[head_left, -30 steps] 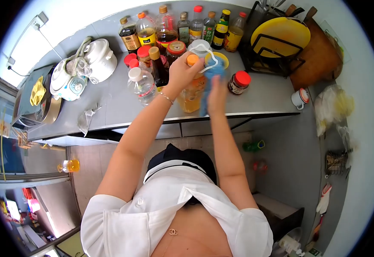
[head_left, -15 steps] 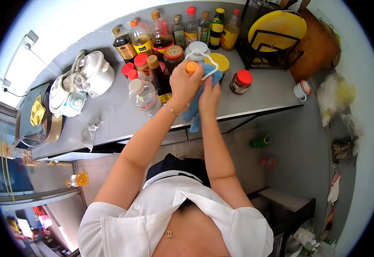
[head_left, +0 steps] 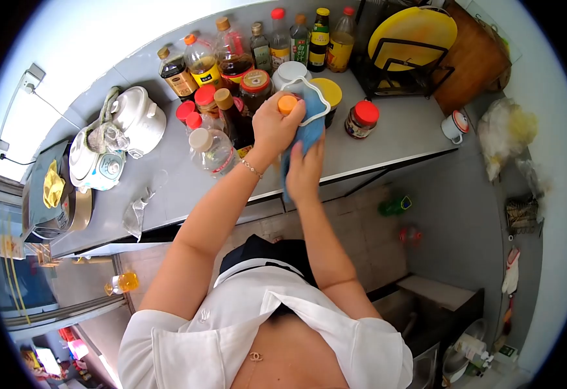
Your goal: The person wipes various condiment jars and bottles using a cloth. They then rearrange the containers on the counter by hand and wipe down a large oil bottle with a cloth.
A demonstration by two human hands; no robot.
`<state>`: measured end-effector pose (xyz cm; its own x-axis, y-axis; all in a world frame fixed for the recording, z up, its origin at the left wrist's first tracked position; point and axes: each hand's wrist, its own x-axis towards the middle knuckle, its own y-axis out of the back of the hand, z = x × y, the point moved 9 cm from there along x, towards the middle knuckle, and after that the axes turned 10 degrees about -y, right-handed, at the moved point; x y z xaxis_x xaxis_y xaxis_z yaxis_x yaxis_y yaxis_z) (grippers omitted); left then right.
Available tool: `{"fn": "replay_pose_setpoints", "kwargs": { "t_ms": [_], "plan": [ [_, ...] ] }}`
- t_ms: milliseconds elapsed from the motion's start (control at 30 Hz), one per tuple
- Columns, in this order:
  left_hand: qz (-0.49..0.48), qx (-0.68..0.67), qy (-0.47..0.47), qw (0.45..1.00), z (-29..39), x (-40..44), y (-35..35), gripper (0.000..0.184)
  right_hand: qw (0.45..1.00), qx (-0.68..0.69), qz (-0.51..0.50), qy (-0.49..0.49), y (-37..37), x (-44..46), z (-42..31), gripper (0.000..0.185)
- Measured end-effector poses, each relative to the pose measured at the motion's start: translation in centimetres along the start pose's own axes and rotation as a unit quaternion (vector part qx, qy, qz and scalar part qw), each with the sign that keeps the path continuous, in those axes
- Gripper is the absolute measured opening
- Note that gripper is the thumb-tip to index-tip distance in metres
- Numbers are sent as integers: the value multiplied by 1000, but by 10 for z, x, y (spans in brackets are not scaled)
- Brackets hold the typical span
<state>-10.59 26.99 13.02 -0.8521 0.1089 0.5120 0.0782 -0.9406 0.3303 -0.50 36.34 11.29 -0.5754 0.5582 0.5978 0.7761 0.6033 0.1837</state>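
Note:
My left hand (head_left: 274, 129) is closed around a container of which I see an orange cap (head_left: 287, 104) and, beside it, a white loop handle (head_left: 325, 104). The rest of its body is hidden by my hands and the cloth. A blue cloth (head_left: 309, 131) lies against it, with my right hand (head_left: 305, 170) closed on the cloth just below. Left of my left hand stand a clear bottle with a white cap (head_left: 211, 150) and a dark brown-capped bottle (head_left: 235, 120). A yellow-lidded jar (head_left: 327, 91) sits just beyond the handle, and a dark red-lidded jar (head_left: 362, 118) to its right.
Several sauce bottles (head_left: 233, 55) line the wall. White cookers (head_left: 134, 121) and a crumpled plastic wrapper (head_left: 137, 215) are on the left of the counter (head_left: 173, 185). At right are a rack with a yellow board (head_left: 413, 35) and a white mug (head_left: 454, 127) near the edge.
My right hand has slid down and slightly left along the cloth, which now hangs narrower and straighter. My left hand still grips the container. The whole view has shifted a little.

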Motion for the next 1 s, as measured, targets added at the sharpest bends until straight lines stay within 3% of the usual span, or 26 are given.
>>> {"fn": "replay_pose_setpoints", "kwargs": {
  "t_ms": [100,133,167,300,400,433,533,567,667,767,867,967,1000],
  "plan": [
    [-27,-62,1,998,-7,-4,-5,23,995,47,-58,-64,-5,13,9,39],
    [-36,-83,2,996,-10,-6,-6,22,968,46,-156,-192,-15,24,27,36],
    [-60,-119,39,990,-16,-8,-7,20,947,53,-221,-225,-23,37,33,36],
    [-61,-76,-132,986,11,0,-1,20,823,231,-365,-369,-75,43,97,38],
    [-65,-95,-134,984,8,1,-1,21,696,398,-329,-499,-90,9,135,38],
    [-79,-101,-142,981,9,1,-3,21,679,426,-305,-514,-83,-6,140,36],
    [-105,-109,-165,975,15,9,-4,21,711,444,-218,-500,-71,-27,157,38],
    [-112,-105,-161,975,15,9,-5,21,713,444,-232,-491,-63,-33,154,40],
    [-134,-112,-145,974,9,10,-11,21,802,390,-166,-421,-42,-46,152,40],
    [-149,-119,-149,970,10,6,-13,21,824,463,-125,-300,-14,-14,72,37],
    [-123,-129,-150,972,11,4,-11,20,923,182,-284,-183,-24,27,48,40],
    [-115,-122,-126,978,9,6,-12,15,857,205,-326,-341,-50,39,82,38],
    [-115,-109,-126,979,10,5,-11,15,814,275,-321,-398,-59,32,101,38]
  ]
}}
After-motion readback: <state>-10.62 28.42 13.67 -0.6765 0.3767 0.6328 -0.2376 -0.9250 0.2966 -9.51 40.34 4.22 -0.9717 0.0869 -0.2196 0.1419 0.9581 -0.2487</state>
